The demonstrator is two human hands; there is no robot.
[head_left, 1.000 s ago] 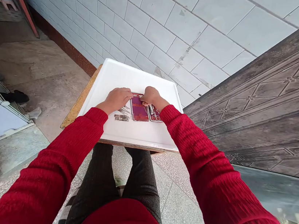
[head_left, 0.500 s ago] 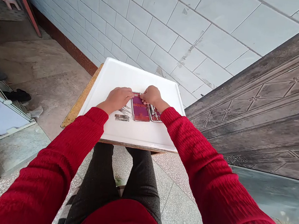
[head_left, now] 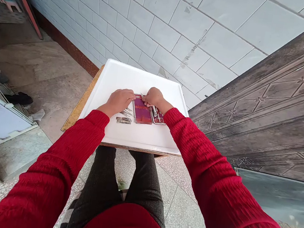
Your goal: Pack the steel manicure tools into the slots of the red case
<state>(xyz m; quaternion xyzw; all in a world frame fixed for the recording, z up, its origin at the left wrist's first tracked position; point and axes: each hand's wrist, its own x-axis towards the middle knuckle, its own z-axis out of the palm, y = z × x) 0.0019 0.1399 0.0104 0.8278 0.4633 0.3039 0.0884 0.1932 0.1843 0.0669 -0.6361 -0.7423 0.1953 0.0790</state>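
An opened manicure case (head_left: 142,113) with a purple lining and a row of orange loops lies on a white tray-like top (head_left: 138,136). The fingertips of my left hand (head_left: 119,100) are closed together on the case's upper left edge. Over its upper right part, my right hand (head_left: 154,97) is closed in a pinch; what it holds is too small and covered to name. Small scissors (head_left: 159,120) sit in the case's right half, partly behind my right wrist. Nail clippers (head_left: 124,120) and several thin metal tools (head_left: 127,112) lie left of the case.
The tray rests on a wooden table (head_left: 82,101) whose edge shows at the left. Behind it runs a tiled wall (head_left: 163,29). A dark patterned panel (head_left: 257,101) stands close on the right. A rack with shoes (head_left: 19,97) is at the far left.
Both hands stay almost in place at the upper part of the case. The view has shifted very slightly.
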